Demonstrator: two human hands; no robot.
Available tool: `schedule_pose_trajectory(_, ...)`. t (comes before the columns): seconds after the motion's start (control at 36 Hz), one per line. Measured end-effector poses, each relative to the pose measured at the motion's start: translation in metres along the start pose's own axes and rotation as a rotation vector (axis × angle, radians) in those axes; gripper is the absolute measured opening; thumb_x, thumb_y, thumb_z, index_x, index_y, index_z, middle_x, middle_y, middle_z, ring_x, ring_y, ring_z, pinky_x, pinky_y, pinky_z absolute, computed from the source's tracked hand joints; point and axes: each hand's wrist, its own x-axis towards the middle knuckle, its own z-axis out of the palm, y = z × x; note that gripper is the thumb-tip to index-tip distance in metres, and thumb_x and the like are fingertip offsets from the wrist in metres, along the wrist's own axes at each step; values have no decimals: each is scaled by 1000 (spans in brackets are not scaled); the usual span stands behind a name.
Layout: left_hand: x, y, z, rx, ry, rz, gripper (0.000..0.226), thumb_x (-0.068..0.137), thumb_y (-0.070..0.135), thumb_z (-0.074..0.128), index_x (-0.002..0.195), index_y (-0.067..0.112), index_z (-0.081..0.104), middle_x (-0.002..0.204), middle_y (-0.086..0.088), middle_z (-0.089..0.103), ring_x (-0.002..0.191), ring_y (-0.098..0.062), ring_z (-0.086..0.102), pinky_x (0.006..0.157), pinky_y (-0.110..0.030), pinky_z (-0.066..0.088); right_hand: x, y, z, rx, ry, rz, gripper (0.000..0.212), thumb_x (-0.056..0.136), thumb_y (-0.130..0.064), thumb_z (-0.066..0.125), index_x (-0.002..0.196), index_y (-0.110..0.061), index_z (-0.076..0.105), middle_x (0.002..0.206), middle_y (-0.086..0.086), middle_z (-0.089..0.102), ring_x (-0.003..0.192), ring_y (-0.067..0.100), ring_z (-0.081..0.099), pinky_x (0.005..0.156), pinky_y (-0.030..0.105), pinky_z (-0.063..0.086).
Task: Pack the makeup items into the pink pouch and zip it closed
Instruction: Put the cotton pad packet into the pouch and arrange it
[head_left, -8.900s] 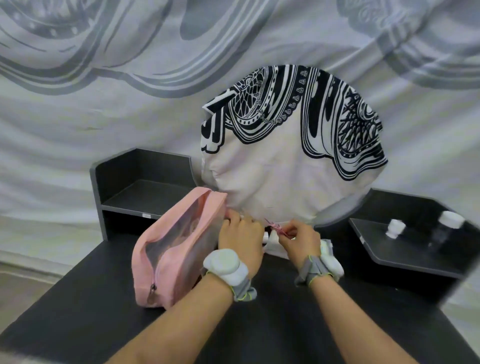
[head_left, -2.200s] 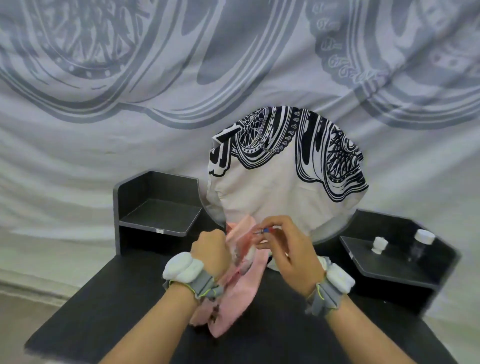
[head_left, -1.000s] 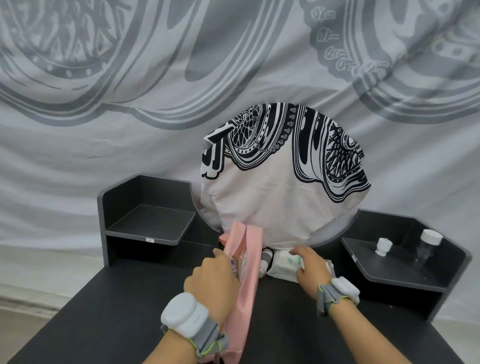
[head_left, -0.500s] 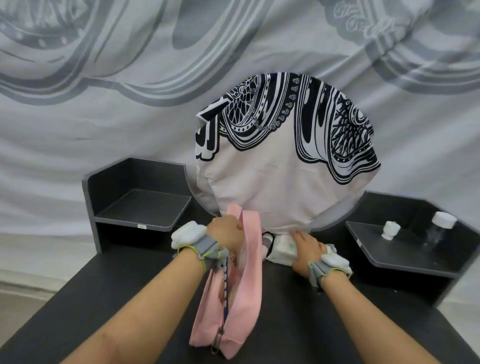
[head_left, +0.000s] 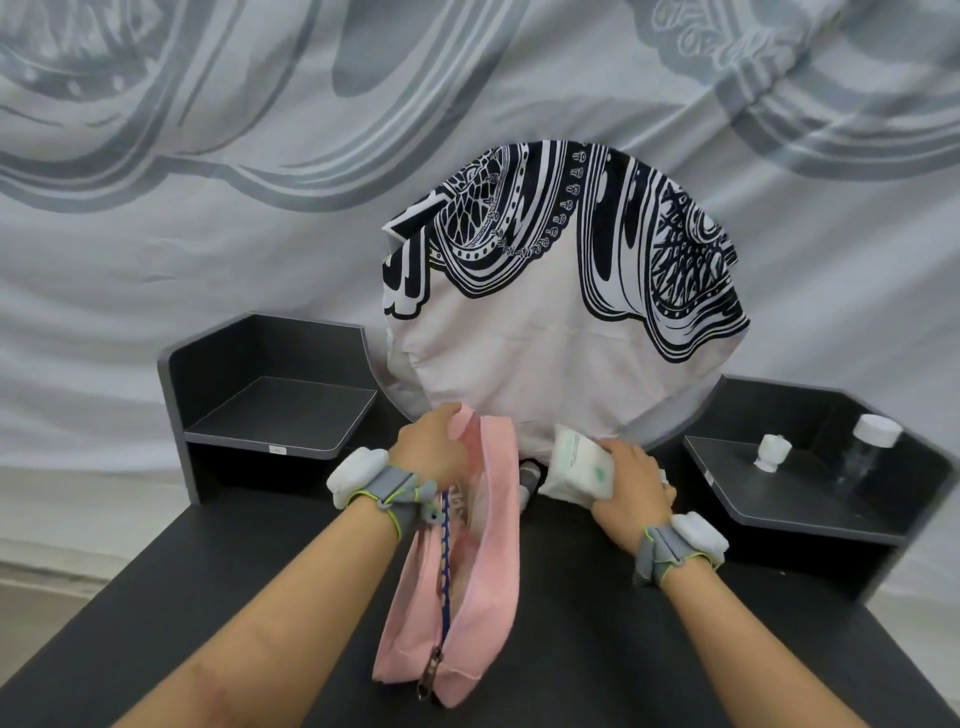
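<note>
The pink pouch (head_left: 493, 587) stands on the black table with its zip open along the top and the zip pull at its near end. My left hand (head_left: 431, 452) grips the pouch's far rim and holds the mouth apart. A thin blue pencil-like item (head_left: 444, 566) lies inside the opening. My right hand (head_left: 631, 488) is closed on a white soft packet (head_left: 576, 467) with green print, lifted just right of the pouch. A small dark tube (head_left: 527, 480) lies behind the pouch, mostly hidden.
A round stand draped in black-and-white patterned cloth (head_left: 561, 322) rises right behind the pouch. A dark shelf unit (head_left: 270, 400) stands at the left. The right shelf (head_left: 810, 499) bears a small white jar (head_left: 771, 453) and a clear bottle with a white cap (head_left: 870, 452).
My right hand has closed on the white packet and raised it off the table. My left hand keeps hold of the pouch rim.
</note>
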Motion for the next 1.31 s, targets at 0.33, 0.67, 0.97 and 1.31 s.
schedule_pose_trajectory(0.33, -27, 13, 7, -272, 241, 1, 55, 74, 44, 45, 119, 17, 59, 118, -15, 64, 110, -37, 58, 94, -38, 47, -45, -63, -77, 1002, 68, -226, 62, 68, -8, 76, 123, -21, 50, 119, 6, 62, 113, 21, 59, 97, 34, 48)
schedule_pose_trajectory(0.67, -42, 16, 18, -305, 509, 93, 44, 87, 12, 46, 125, 29, 60, 96, -15, 69, 88, -38, 61, 69, -35, 49, -84, -107, -94, 1180, 1, -99, 23, 88, -10, 59, 110, -7, 59, 95, 11, 69, 85, 22, 63, 71, 29, 51)
schedule_pose_trajectory(0.97, -50, 11, 19, -473, 565, 61, 39, 93, 37, 47, 131, 39, 53, 96, -10, 69, 91, -35, 62, 75, -36, 50, -94, -126, -82, 1077, -170, 2, 16, 90, -20, 57, 92, -8, 68, 98, 19, 72, 94, 36, 69, 87, 52, 55)
schedule_pose_trajectory(1.31, -43, -8, 19, -561, 470, 93, 37, 92, 26, 48, 124, 40, 60, 97, -3, 72, 94, -27, 65, 83, -35, 54, -84, -128, -40, 564, -75, -104, 37, 87, -32, 59, 118, -11, 54, 112, 9, 67, 104, 27, 62, 93, 39, 49)
